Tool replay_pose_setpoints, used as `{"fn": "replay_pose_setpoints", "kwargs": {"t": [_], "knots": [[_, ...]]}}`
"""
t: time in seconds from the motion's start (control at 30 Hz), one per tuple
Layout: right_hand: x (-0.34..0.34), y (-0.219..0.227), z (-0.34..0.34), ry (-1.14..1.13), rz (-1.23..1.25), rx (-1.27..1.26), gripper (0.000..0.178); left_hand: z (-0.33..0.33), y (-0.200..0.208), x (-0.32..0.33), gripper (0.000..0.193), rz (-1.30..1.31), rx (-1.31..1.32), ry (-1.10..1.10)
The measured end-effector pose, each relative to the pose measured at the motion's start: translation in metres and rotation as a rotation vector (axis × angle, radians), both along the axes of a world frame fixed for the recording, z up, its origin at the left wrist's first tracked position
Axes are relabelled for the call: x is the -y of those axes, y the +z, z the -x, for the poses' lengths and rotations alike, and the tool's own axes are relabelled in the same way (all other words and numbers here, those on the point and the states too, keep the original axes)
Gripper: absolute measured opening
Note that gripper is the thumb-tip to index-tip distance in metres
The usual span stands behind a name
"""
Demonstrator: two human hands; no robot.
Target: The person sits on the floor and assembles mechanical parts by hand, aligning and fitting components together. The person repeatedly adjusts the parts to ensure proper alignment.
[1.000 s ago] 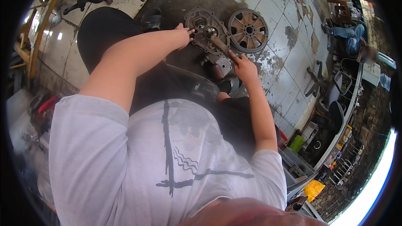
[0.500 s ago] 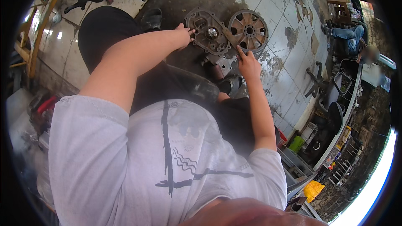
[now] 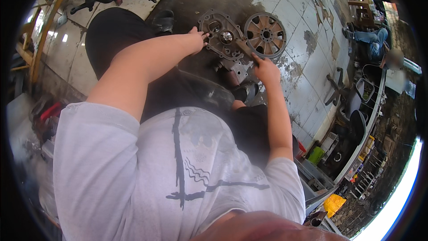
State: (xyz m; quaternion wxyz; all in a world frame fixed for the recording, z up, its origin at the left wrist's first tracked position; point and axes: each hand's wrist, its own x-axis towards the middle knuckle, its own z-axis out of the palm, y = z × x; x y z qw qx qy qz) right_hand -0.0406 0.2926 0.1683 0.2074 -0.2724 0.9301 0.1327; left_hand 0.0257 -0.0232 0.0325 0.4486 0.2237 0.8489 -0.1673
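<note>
brown bar (image 3: 245, 50) in right hand (image 3: 267, 70); left hand (image 3: 198, 41) at metal casing (image 3: 218, 44).

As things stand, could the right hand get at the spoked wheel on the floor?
Probably yes: the spoked wheel lies close by and its near side looks unblocked, but the right hand grips a bar-like tool, which it would likely need to release first.
</note>
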Motion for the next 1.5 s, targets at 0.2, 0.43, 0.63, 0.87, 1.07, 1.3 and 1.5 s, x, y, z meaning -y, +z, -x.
{"fn": "replay_pose_setpoints", "kwargs": {"t": [0.2, 0.43, 0.63, 0.87, 1.07, 1.3, 1.5], "knots": [[0.009, 0.012, -0.009, 0.027, 0.024, -0.048, 0.066, -0.001, -0.024, 0.003, 0.112, -0.003, -0.038, 0.013], [-0.017, 0.005, 0.005, 0.015, 0.039, -0.158, 0.069, 0.001, 0.004, -0.003, 0.111, -0.018, 0.003, -0.007], [-0.004, 0.004, -0.022, 0.252, 0.191, -0.067, 0.068, 0.006, -0.034, -0.003, 0.113, -0.011, 0.021, 0.078], [-0.016, 0.007, 0.003, 0.118, 0.159, -0.294, 0.06, 0.001, -0.012, -0.002, 0.113, 0.019, 0.011, -0.001], [0.0, 0.001, -0.012, 0.092, 0.206, -0.033, 0.06, -0.001, -0.003, -0.004, 0.114, 0.012, 0.027, -0.001], [-0.09, -0.041, 0.052, -0.281, 0.004, -0.171, 0.053, -0.005, 0.018, 0.005, 0.118, -0.058, 0.023, 0.053], [-0.147, -0.08, 0.063, -0.331, -0.047, 0.128, 0.036, 0.001, 0.015, -0.003, 0.116, -0.022, 0.063, 0.036]]}}
